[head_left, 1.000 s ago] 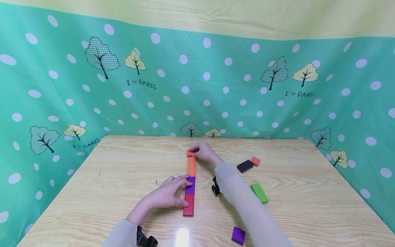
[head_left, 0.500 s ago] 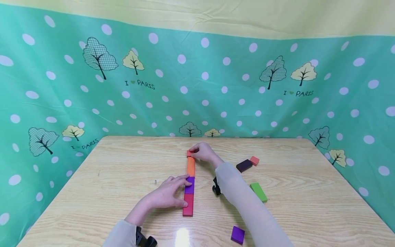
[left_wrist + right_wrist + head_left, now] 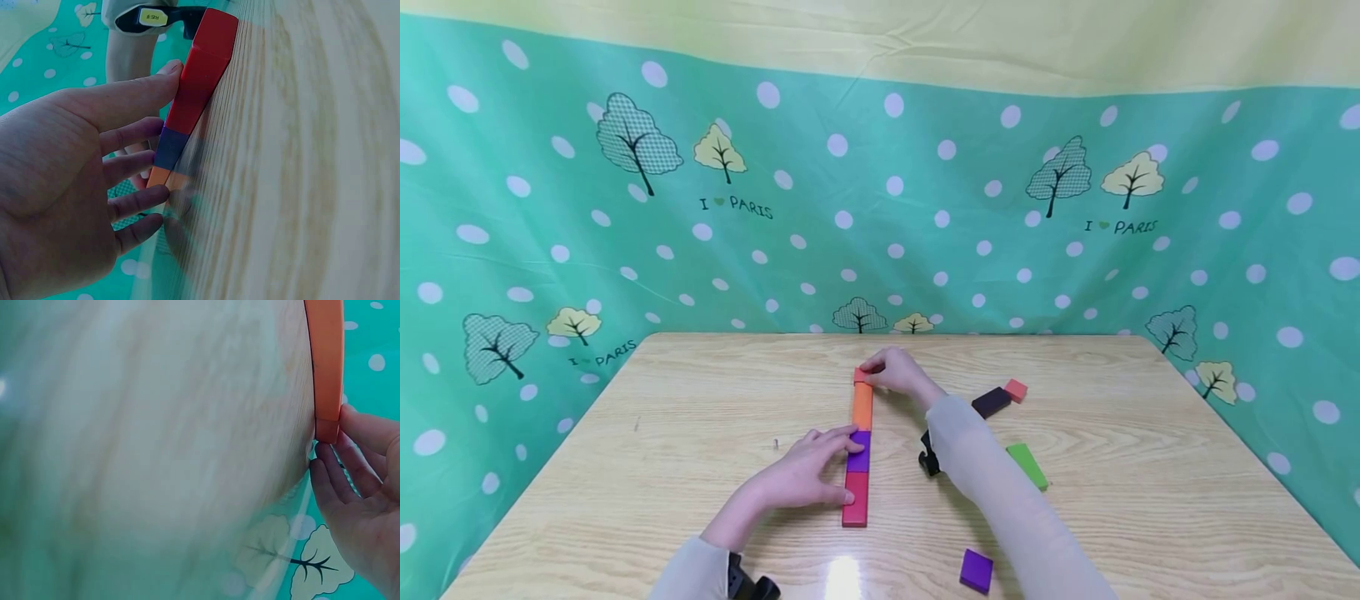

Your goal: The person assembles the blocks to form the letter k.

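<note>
Down the middle of the wooden table point(image 3: 715, 392) runs a straight row of blocks, end to end. From near to far come a dark red block point(image 3: 855, 504), a purple block point(image 3: 859, 458), an orange block point(image 3: 862, 406) and a small red block point(image 3: 859, 375). My right hand point(image 3: 898, 372) pinches the small red block at the far end; the right wrist view shows thumb and fingers around it point(image 3: 326, 430). Fingers spread, my left hand point(image 3: 801, 475) rests along the row's left side. Its thumb touches the dark red block point(image 3: 200, 87), and its fingertips reach the purple one.
Right of the row lie a black block point(image 3: 991, 402) and another small red block point(image 3: 1016, 390), close together. A green block point(image 3: 1027, 465) lies beside my right forearm, and a purple block point(image 3: 977, 572) near the front. A patterned green curtain point(image 3: 925, 208) hangs behind the table.
The small red block now sits in line with the orange one, turned slightly under my right fingers. My left hand holds its place; the whole view has shifted a little.
</note>
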The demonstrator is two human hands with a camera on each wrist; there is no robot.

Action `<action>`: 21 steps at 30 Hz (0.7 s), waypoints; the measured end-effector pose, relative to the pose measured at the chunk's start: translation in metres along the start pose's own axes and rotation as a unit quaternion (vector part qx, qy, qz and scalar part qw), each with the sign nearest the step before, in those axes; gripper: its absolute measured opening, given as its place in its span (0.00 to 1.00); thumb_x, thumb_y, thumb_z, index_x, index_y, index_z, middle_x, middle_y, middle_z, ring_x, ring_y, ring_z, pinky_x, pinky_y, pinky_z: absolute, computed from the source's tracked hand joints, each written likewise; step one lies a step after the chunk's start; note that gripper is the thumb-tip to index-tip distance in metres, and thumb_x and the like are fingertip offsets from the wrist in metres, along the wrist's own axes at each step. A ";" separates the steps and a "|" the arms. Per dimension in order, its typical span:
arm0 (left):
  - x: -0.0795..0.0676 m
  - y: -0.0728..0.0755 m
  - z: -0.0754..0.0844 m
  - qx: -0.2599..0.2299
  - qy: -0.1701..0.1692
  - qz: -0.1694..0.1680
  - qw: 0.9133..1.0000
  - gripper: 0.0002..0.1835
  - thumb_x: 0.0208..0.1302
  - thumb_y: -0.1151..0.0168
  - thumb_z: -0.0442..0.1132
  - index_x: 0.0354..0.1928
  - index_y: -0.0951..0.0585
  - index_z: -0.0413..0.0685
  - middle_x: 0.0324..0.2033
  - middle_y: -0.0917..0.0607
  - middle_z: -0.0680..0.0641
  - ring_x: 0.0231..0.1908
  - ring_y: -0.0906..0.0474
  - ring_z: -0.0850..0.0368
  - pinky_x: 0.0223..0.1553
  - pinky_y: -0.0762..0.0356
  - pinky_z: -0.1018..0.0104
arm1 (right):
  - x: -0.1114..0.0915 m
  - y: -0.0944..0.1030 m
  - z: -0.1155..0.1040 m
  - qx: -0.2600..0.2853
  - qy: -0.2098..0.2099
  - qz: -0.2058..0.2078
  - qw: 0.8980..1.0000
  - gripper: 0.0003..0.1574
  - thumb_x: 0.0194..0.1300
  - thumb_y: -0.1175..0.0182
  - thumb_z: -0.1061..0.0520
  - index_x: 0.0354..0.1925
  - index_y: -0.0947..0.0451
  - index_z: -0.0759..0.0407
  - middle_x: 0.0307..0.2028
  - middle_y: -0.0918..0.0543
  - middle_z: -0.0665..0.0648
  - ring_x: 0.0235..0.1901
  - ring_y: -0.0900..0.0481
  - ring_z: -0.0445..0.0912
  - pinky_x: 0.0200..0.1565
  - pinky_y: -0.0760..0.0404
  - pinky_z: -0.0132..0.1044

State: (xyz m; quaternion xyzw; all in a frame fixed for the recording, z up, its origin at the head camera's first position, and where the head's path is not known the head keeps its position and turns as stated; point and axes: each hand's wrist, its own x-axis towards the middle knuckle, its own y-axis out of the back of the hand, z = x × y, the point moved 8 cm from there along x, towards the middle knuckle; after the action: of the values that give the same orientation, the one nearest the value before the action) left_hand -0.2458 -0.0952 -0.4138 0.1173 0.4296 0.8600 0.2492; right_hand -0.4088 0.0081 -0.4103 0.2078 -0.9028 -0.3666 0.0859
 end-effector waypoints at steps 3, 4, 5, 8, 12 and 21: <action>0.000 0.000 0.000 0.000 -0.001 0.000 1.000 0.30 0.48 0.32 0.51 0.55 0.27 0.53 0.67 0.40 0.49 0.59 0.41 0.45 0.57 0.41 0.44 | 0.000 0.000 0.001 0.000 0.000 -0.001 1.000 0.16 0.55 0.36 0.60 0.44 0.18 0.58 0.44 0.18 0.56 0.43 0.22 0.44 0.43 0.24 0.33; 0.000 0.000 0.000 0.001 -0.001 0.000 1.000 0.30 0.48 0.32 0.51 0.55 0.27 0.53 0.67 0.40 0.49 0.59 0.41 0.46 0.57 0.41 0.44 | 0.000 0.001 0.001 -0.001 0.001 0.000 1.000 0.16 0.55 0.36 0.60 0.44 0.18 0.59 0.44 0.18 0.56 0.43 0.22 0.44 0.43 0.24 0.33; 0.000 0.000 0.000 0.001 -0.001 0.000 1.000 0.30 0.48 0.32 0.51 0.55 0.27 0.53 0.67 0.40 0.49 0.59 0.41 0.46 0.57 0.41 0.45 | 0.000 0.001 0.001 -0.001 0.000 0.000 1.000 0.16 0.54 0.36 0.60 0.44 0.18 0.59 0.44 0.18 0.56 0.42 0.22 0.44 0.43 0.24 0.33; 0.000 0.000 0.000 0.002 -0.001 0.000 1.000 0.30 0.48 0.32 0.51 0.55 0.27 0.53 0.67 0.40 0.49 0.58 0.40 0.46 0.57 0.41 0.45 | 0.000 0.001 0.001 -0.003 -0.002 0.002 1.000 0.15 0.54 0.35 0.60 0.43 0.18 0.59 0.44 0.18 0.56 0.42 0.22 0.44 0.43 0.24 0.33; 0.000 0.000 0.000 0.002 0.001 0.000 1.000 0.31 0.48 0.32 0.51 0.56 0.27 0.53 0.67 0.40 0.49 0.58 0.40 0.47 0.56 0.40 0.46 | -0.002 0.001 0.000 -0.004 -0.004 0.004 1.000 0.15 0.54 0.36 0.60 0.43 0.18 0.59 0.44 0.18 0.56 0.43 0.23 0.45 0.43 0.24 0.33; 0.000 -0.002 -0.001 0.004 0.008 -0.005 1.000 0.34 0.48 0.33 0.51 0.60 0.30 0.55 0.67 0.40 0.50 0.60 0.42 0.47 0.57 0.40 0.45 | -0.002 0.000 -0.002 -0.014 0.003 0.003 1.000 0.16 0.55 0.36 0.61 0.44 0.19 0.59 0.43 0.17 0.56 0.43 0.22 0.46 0.45 0.24 0.34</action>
State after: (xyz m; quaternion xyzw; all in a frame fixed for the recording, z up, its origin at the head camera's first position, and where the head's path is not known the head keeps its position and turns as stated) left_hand -0.2458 -0.0945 -0.4165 0.1091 0.4357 0.8579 0.2495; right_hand -0.4063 0.0083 -0.4088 0.2048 -0.8979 -0.3786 0.0925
